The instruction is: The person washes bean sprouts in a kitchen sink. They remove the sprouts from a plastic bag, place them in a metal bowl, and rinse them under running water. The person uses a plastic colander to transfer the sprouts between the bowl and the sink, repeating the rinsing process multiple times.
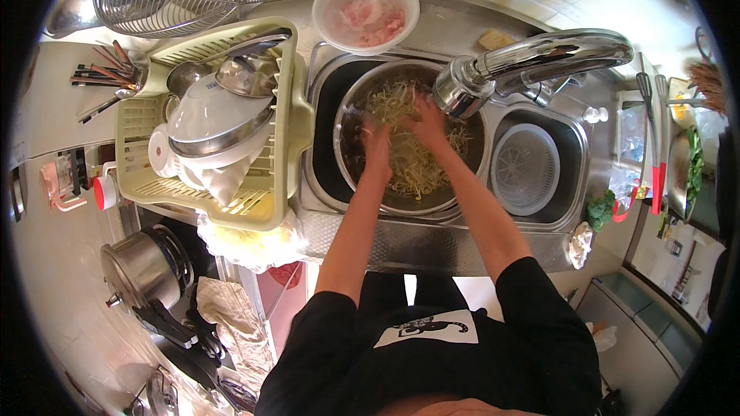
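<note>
A large round metal bowl [345,164] sits in the left basin of a steel sink, with bean sprouts [417,167] spread in what looks like water. Both of my hands reach into it. My left hand [377,147] is at the bowl's left side, its fingers blurred against a raised clump of sprouts. My right hand [428,124] is on the other side of that clump, partly behind the tap head. The clump lies between the two hands, and they appear to hold it together. Just above the right hand is the chrome tap [462,92].
A white bowl of raw meat [370,14] in liquid stands behind the sink. The right basin holds a white plastic strainer [526,170]. Left of the sink is a dish rack [280,184] loaded with bowls and ladles. Broccoli [601,210] lies near the right edge.
</note>
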The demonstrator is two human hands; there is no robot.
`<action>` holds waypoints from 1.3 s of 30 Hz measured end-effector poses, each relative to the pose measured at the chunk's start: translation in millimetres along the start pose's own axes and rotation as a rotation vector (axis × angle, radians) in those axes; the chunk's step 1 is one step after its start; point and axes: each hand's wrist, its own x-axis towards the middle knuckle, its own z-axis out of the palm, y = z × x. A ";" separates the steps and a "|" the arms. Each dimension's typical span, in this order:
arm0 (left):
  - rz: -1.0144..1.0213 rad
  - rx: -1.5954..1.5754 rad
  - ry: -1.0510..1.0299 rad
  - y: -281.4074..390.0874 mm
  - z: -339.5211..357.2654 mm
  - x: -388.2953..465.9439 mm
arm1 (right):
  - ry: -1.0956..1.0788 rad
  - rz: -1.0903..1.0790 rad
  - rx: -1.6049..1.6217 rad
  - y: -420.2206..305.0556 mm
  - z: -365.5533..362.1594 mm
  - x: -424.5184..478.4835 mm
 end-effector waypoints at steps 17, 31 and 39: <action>0.405 0.412 0.172 -41.8 -28.2 -11.4 | 0.231 -0.043 -0.053 -28.1 -56.5 -82.7; -0.187 -0.645 -0.243 7.0 1.9 -21.5 | -0.028 0.322 0.956 -50.1 -34.2 -63.4; -0.021 -0.063 -0.040 -14.7 -23.7 -15.7 | -0.425 -0.378 -0.884 -34.2 -26.0 -84.5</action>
